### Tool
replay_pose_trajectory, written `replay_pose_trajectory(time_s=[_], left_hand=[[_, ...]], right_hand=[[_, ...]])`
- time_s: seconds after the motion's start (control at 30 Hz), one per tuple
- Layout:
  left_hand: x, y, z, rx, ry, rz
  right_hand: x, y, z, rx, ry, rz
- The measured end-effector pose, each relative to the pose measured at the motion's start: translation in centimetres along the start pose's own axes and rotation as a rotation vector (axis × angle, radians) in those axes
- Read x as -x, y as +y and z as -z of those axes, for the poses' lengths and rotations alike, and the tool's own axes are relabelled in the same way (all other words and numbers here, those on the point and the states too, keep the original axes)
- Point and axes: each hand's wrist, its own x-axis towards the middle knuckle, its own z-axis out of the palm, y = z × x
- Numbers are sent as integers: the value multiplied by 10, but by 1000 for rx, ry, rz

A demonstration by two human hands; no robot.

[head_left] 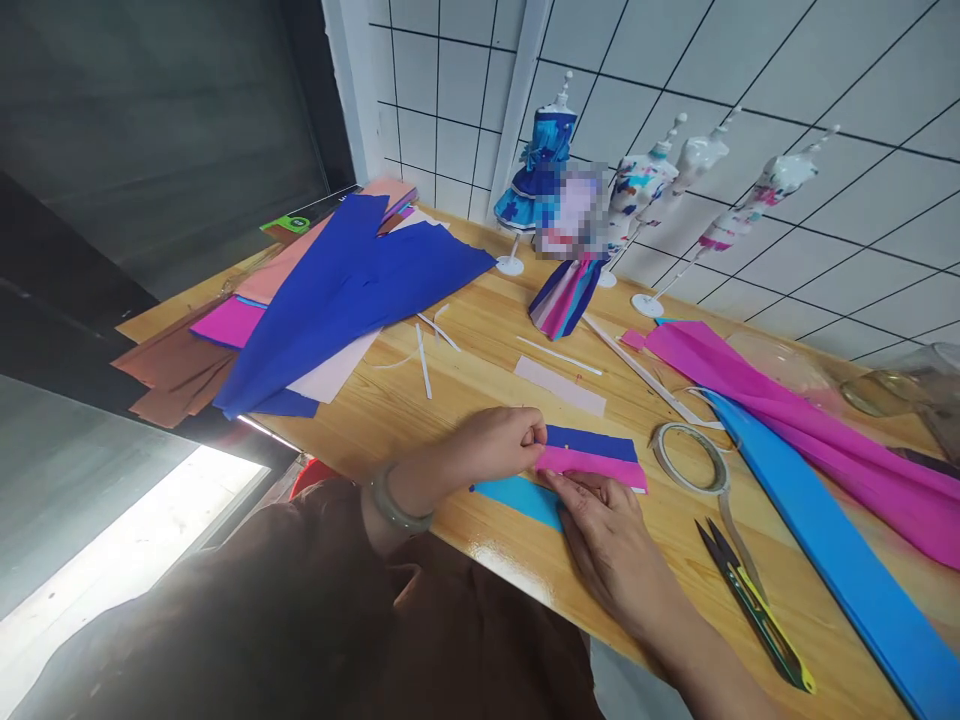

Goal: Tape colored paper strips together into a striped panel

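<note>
A pale greenish bangle (391, 511) circles the left wrist (414, 484) — the garment (300, 600) is brown.

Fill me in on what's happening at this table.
A person's left hand pinches the left end of a blue-and-pink strip, while the right hand touches its lower edge. Light-blue fabric lies nearer the person, partly hidden by the right hand. The tape roll and thread snips lie to the right, untouched.

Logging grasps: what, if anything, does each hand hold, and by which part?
The left hand pinches a thin, flat blue-and-pink strip by its left end. The right hand touches its near edge; whether it grips cannot be told.
</note>
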Motion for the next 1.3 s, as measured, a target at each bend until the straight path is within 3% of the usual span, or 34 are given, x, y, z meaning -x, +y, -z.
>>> replay_pose_trajectory(time_s=[0.5, 0.73, 0.87, 1.1, 1.3], left_hand=[[1, -1, -1, 2, 24, -30], [-2, 0, -9, -174, 136, -205], [-4, -6, -13, -300, 91, -294], [-2, -2, -12, -337, 27, -223], [-3, -4, -11, -325, -1, -208]], right_hand=[[-5, -9, 6, -5, 14, 8], [5, 0, 9, -23, 246, -38], [16, 8, 7, 97, 259, -120], [32, 18, 6, 183, 200, -210], [43, 25, 11, 209, 224, -307]])
